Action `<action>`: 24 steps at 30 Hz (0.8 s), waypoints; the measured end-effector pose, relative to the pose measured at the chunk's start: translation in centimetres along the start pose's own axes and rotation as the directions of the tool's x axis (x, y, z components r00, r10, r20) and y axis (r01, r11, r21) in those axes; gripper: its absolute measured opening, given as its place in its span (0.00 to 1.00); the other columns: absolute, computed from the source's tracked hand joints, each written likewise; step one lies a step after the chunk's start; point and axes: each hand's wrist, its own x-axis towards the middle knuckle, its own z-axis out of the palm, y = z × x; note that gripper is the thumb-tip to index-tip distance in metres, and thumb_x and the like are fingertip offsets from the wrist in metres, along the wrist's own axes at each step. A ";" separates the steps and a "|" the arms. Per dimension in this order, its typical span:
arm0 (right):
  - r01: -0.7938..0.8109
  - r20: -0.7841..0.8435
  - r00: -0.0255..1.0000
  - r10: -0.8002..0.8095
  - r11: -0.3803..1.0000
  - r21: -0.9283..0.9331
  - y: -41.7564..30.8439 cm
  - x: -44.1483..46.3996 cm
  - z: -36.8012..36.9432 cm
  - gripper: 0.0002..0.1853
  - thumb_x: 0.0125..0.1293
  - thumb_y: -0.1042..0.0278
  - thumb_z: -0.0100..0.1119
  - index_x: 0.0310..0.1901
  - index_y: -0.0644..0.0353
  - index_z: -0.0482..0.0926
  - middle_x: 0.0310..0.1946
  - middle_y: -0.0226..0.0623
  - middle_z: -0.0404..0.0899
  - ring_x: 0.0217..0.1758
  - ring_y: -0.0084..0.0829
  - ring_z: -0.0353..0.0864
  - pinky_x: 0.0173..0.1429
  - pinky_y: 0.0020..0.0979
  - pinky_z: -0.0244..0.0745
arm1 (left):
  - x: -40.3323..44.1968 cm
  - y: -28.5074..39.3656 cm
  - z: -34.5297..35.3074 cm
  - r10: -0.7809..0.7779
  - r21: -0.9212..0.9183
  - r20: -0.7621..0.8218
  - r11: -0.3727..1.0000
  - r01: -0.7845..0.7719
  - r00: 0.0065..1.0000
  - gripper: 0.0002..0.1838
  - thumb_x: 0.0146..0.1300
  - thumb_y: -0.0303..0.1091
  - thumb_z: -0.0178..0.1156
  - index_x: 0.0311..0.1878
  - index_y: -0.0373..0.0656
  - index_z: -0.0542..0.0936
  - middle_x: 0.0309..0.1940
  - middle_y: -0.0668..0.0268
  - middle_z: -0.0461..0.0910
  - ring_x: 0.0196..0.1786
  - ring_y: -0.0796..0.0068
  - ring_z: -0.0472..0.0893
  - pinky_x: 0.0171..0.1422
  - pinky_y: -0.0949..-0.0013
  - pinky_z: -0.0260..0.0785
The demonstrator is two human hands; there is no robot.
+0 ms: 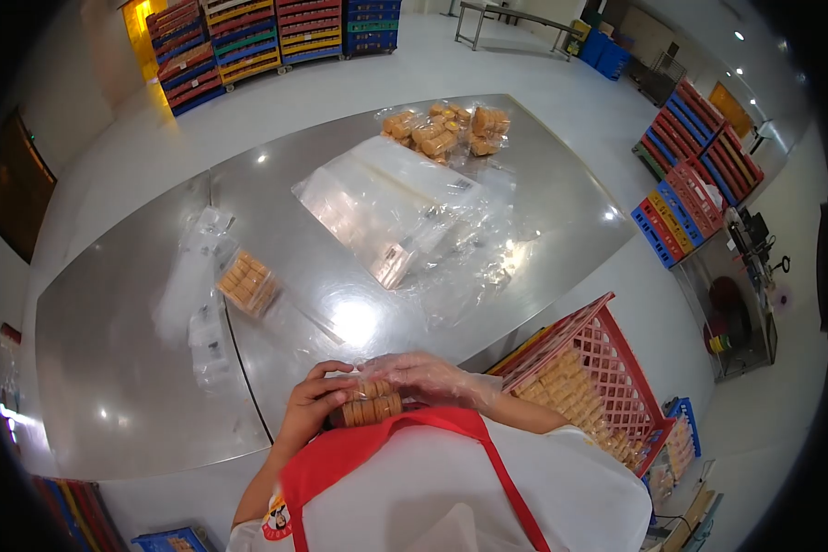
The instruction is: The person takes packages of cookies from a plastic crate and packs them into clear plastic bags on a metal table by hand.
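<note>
At the lower middle of the frame, just above a red apron [391, 428], both hands are partly closed on a clear-wrapped pack of round golden biscuits [372, 405]. The left hand [315, 401] curls its fingers over the pack's left end; the right hand [423, 375], covered in clear plastic, lies across its upper right side, the fingertips too blurred to place exactly. To the right, below the edge of the metal surface [110, 368], a red crate [624, 368] holds rows of biscuits [566, 391]. Left of centre on the surface, another wrapped pack [247, 283] lies just beside some clear bags [193, 276]. Farther up, a broad pile of clear bags [377, 198] spreads over the middle, and filled biscuit bags [442, 132] sit near the far edge. Stacked coloured crates [244, 41] stand on the floor at upper left, with more crates [685, 138] at upper right.
</note>
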 end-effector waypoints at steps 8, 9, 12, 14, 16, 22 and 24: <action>0.070 0.050 0.973 -0.225 0.082 -0.994 -4.1 -1.2 4.3 0.49 0.60 0.43 0.69 0.72 0.67 0.57 0.59 0.60 0.72 0.63 0.59 0.72 0.69 0.48 0.67 | 3.4 0.7 1.8 -0.155 0.108 -0.128 0.980 0.169 0.980 0.12 0.66 0.31 0.61 0.47 0.34 0.85 0.53 0.61 0.79 0.59 0.68 0.76 0.65 0.68 0.66; 0.093 0.079 0.960 -0.267 0.042 -0.995 -3.2 -0.5 4.1 0.54 0.58 0.43 0.71 0.74 0.67 0.52 0.59 0.62 0.73 0.63 0.59 0.72 0.69 0.49 0.67 | 4.0 1.1 2.0 -0.170 0.149 -0.136 0.970 0.190 0.976 0.12 0.66 0.32 0.61 0.47 0.34 0.85 0.52 0.60 0.79 0.58 0.67 0.77 0.64 0.68 0.67; 0.076 0.054 0.960 -0.274 0.068 -0.995 -3.2 0.8 4.7 0.64 0.55 0.46 0.74 0.77 0.70 0.38 0.59 0.66 0.70 0.64 0.62 0.71 0.69 0.47 0.67 | 5.4 1.7 2.5 -0.133 0.342 -0.159 0.922 0.181 0.978 0.13 0.66 0.34 0.61 0.47 0.35 0.84 0.49 0.62 0.80 0.53 0.67 0.79 0.59 0.69 0.70; 0.057 0.003 0.953 -0.304 0.168 -0.984 -3.2 1.7 4.3 0.61 0.56 0.45 0.73 0.76 0.72 0.42 0.64 0.66 0.67 0.67 0.61 0.69 0.71 0.45 0.65 | 6.4 1.0 2.5 0.001 0.553 -0.153 0.829 0.085 0.988 0.13 0.66 0.34 0.62 0.49 0.36 0.84 0.46 0.67 0.79 0.47 0.72 0.81 0.53 0.71 0.73; 0.132 -0.023 0.914 -0.404 0.352 -0.927 -3.3 1.8 4.8 0.55 0.58 0.56 0.71 0.77 0.67 0.44 0.62 0.59 0.70 0.63 0.54 0.74 0.65 0.43 0.71 | 6.7 1.8 2.9 0.082 0.569 -0.135 0.822 0.010 0.987 0.14 0.68 0.37 0.61 0.51 0.37 0.84 0.49 0.63 0.78 0.45 0.70 0.82 0.49 0.68 0.75; 0.322 -0.212 0.933 -0.289 0.937 0.137 -1.5 1.3 0.7 0.40 0.62 0.72 0.64 0.75 0.60 0.56 0.58 0.45 0.74 0.59 0.40 0.79 0.59 0.43 0.82 | 4.6 7.0 3.5 0.345 0.900 -0.056 0.423 -0.102 0.937 0.12 0.67 0.40 0.62 0.46 0.41 0.85 0.55 0.61 0.75 0.48 0.64 0.81 0.47 0.65 0.76; 0.296 -0.232 0.945 -0.229 0.903 0.313 -1.1 0.6 -0.4 0.33 0.65 0.72 0.60 0.71 0.60 0.61 0.57 0.46 0.73 0.60 0.45 0.78 0.62 0.54 0.80 | 4.3 6.4 1.7 0.345 0.969 0.198 0.073 -0.237 0.917 0.08 0.60 0.35 0.62 0.36 0.42 0.85 0.63 0.58 0.72 0.62 0.51 0.72 0.63 0.54 0.68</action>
